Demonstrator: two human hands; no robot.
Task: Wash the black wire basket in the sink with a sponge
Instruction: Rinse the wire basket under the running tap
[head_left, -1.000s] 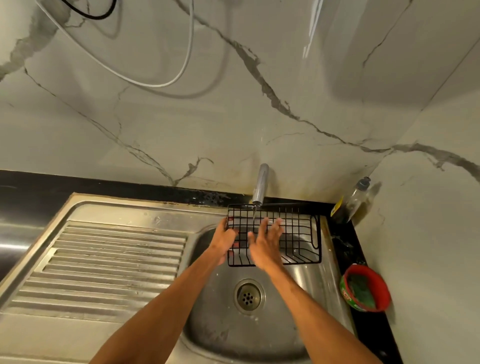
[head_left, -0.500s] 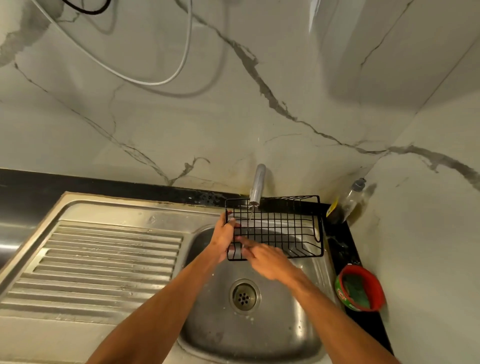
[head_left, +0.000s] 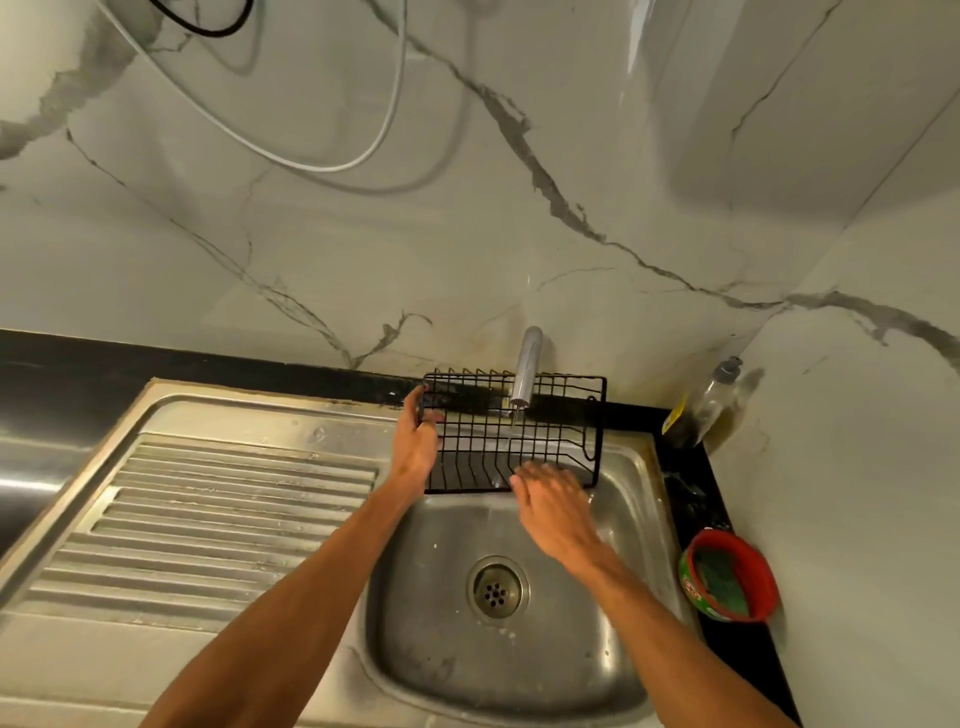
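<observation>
**Basket (head_left: 550, 436) at the far end of the sink, left hand gripping, right hand flat**

Two bare forearms reach in from the bottom edge over the steel sink (head_left: 519, 670). The drain (head_left: 497, 592) sits in the middle of the basin, between the arms. The ribbed drainboard (head_left: 208, 519) stretches away to the left.

The right hand (head_left: 556, 514) lies above and just right of the drain, back up. Its fingers are straight and loose, holding nothing, and the fingertips (head_left: 522, 475) reach the basket's near lower edge. The left hand (head_left: 415, 447) is further out, at the basket's left side. Its fingers are curled round the left end wire and its thumb is on the upper corner.

The black wire basket stands tipped up on its near edge over the far part of the basin, its grid facing the camera. It spans the gap between the two hands, with the left hand at its end and the right hand below its near edge. Its upper rim rises in front of the black counter strip (head_left: 208, 366) behind the sink.

The tap (head_left: 525, 371) hangs in front of the basket's upper half. A thin stream of water (head_left: 514, 423) falls from it onto the wires.

On the dark ledge to the right sits a red tub (head_left: 763, 587) with a green scourer (head_left: 719, 577) inside, well apart from the right hand. Further back in the corner stands a bottle (head_left: 714, 408).

The marble wall (head_left: 467, 234) rises behind, with a white cable (head_left: 317, 167) looping across it.
</observation>
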